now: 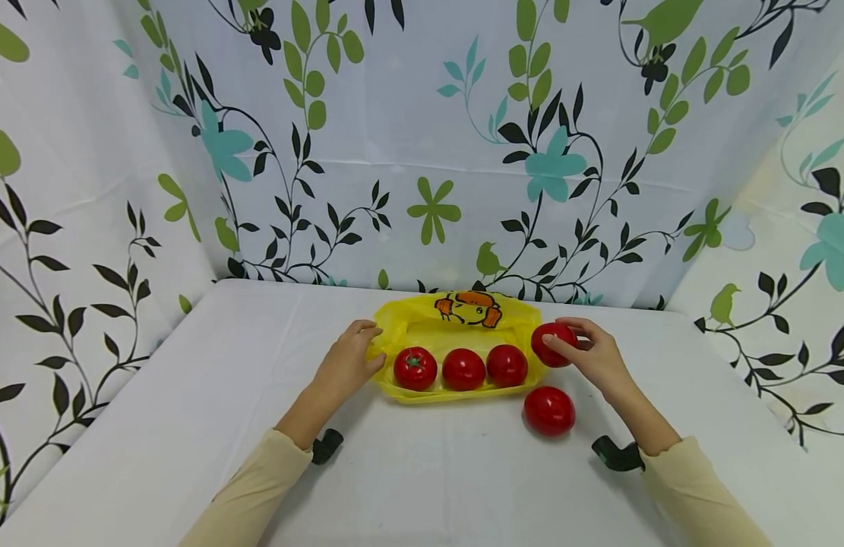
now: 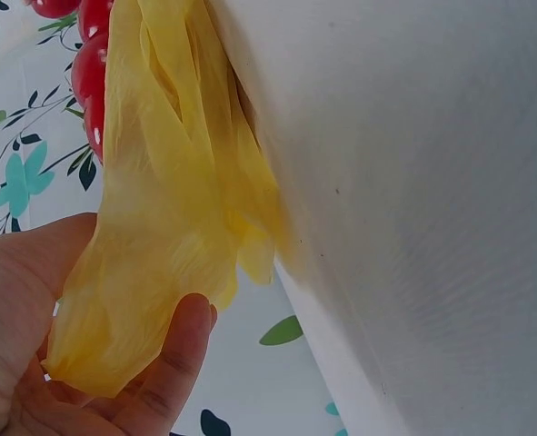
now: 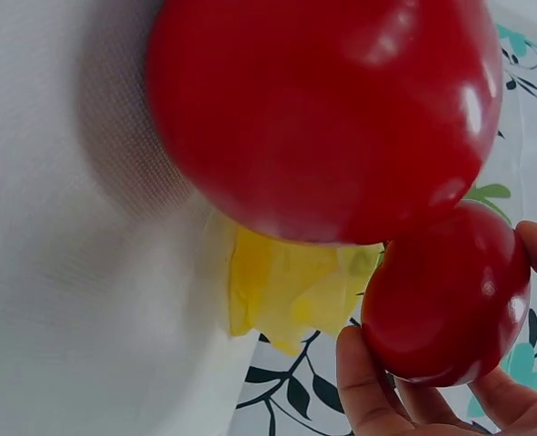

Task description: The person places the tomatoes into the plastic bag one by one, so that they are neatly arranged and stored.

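Note:
A yellow plastic bag (image 1: 394, 317) with a cartoon print lies on the table, its mouth toward me. Three red tomatoes sit in a row inside: a left one (image 1: 415, 369) with a green stem star, a middle one (image 1: 463, 370) and a right one (image 1: 507, 366). My left hand (image 1: 348, 357) holds the bag's left side, thumb and fingers around the thin plastic (image 2: 150, 272). At the bag's right end, my right hand (image 1: 592, 353) grips another tomato (image 3: 445, 295) between thumb and fingers. One more tomato (image 1: 548, 411) rests on the table below that hand.
A white cloth covers the table (image 1: 435, 471). Behind and at both sides hangs a curtain (image 1: 408, 152) printed with leaves and flowers. Dark wrist-worn pieces stick out at the left wrist (image 1: 327, 446) and the right wrist (image 1: 616, 453), close over the cloth.

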A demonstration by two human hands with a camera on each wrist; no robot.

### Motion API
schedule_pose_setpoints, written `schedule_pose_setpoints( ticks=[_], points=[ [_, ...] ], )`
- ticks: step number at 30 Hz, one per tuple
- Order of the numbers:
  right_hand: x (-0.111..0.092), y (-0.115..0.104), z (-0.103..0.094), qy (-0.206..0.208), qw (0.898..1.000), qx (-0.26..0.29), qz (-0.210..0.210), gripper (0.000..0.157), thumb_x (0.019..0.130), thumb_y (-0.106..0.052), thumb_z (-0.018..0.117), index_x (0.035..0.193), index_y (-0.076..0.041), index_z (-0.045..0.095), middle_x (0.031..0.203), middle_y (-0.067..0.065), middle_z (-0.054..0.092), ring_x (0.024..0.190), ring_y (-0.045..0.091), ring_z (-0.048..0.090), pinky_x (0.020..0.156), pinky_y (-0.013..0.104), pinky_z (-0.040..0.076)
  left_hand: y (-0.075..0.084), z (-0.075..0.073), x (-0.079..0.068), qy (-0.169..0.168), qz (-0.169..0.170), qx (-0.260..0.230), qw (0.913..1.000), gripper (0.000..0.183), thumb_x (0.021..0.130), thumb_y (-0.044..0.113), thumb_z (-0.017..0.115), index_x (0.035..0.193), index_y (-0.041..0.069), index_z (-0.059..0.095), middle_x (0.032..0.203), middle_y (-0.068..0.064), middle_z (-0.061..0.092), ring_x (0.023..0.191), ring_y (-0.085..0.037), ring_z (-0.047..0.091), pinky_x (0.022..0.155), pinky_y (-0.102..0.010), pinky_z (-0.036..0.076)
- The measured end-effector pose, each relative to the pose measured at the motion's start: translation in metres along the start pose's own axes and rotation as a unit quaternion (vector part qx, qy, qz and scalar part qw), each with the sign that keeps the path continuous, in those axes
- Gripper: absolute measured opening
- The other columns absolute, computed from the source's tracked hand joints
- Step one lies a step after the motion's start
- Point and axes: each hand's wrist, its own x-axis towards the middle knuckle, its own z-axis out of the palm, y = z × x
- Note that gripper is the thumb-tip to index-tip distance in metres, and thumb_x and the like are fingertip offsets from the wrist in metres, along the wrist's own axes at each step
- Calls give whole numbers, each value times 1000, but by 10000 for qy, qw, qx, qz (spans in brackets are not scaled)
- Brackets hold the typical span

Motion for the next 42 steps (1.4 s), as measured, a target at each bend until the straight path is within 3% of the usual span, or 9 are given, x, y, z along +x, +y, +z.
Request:
schedule_pose_setpoints(
  ticks=[32,42],
  points=[
    [15,-16,10,-266,9989,-321,-229,64,91,-37,67,142,-4,45,138,26,48,120,43,50,92,49,54,0,4,-4,-43,-47,-71,10000,45,89,14,71,128,-6,59,136,-20,51,118,-33,58,100,-43,49],
    [29,-22,9,-399,9986,-299,-188,66,92,-41,66,142,-5,44,139,26,46,122,43,48,97,54,49,1,1,-1,34,8,65,10000,44,88,13,71,126,-5,60,135,-20,53,118,-33,59,99,-43,50]
  ],
)
